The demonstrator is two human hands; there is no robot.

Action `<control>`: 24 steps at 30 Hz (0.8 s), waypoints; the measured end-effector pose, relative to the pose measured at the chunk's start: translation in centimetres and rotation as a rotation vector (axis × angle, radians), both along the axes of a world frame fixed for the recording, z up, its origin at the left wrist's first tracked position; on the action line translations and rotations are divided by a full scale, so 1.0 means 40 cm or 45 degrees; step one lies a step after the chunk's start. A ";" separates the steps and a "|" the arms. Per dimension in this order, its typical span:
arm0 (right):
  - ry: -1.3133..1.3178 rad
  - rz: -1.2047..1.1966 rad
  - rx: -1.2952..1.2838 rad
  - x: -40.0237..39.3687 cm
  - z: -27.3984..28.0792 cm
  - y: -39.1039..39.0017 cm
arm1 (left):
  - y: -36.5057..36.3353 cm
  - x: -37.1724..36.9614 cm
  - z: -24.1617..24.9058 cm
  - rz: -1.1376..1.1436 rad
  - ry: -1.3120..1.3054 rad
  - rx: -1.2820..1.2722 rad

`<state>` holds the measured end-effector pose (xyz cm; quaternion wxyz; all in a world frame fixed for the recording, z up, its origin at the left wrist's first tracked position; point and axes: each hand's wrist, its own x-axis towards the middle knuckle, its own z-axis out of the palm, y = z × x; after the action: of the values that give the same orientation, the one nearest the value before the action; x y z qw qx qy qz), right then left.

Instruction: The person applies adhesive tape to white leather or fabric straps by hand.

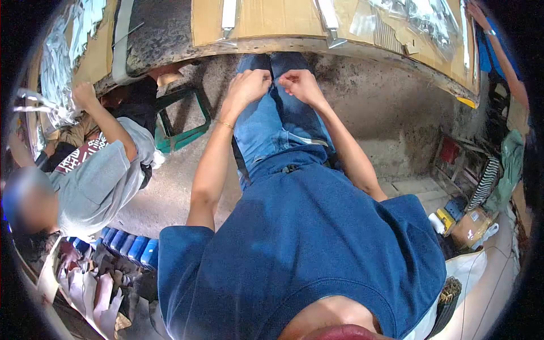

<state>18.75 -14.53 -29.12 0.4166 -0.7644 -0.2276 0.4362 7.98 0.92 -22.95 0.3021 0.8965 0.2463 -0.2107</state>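
Note:
Over the thighs of the blue jeans (260, 127), just short of the bench edge, are both of my hands. My left hand (251, 85) is closed, its fingers curled under and pointing inward. Opposite it, with a small gap between, my right hand (299, 86) is closed too, thumb and fingers drawn together. Whatever either hand holds, if anything, is hidden or too small to make out. Beyond them on the cardboard-covered bench (277, 22) lie a white strip (229, 14) and another white strip (327, 14), both in clear wrapping.
At left a co-worker in a grey shirt (93, 184) handles silvery plastic-wrapped pieces (59, 73). Another person's arm (501, 51) reaches in at right. A green stool frame (181, 137) stands on the floor. Blue containers (133, 246) and scraps (90, 289) lie lower left; a cardboard box (471, 226) sits right.

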 end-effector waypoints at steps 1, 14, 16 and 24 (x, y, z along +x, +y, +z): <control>0.064 -0.021 0.022 -0.001 0.003 -0.002 | -0.003 0.003 0.013 0.016 0.042 0.041; 0.225 -0.219 0.186 -0.021 0.028 -0.008 | 0.008 -0.013 0.039 0.062 -0.004 0.034; 0.218 -0.246 0.161 -0.022 0.027 -0.006 | 0.002 -0.010 0.044 0.079 0.019 0.055; 0.130 -0.231 0.080 -0.025 0.029 0.002 | -0.005 -0.003 0.038 0.076 0.026 0.102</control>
<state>17.73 -14.45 -27.96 0.4891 -0.7453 -0.1496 0.4277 7.85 0.73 -21.43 0.2695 0.8980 0.2841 -0.2005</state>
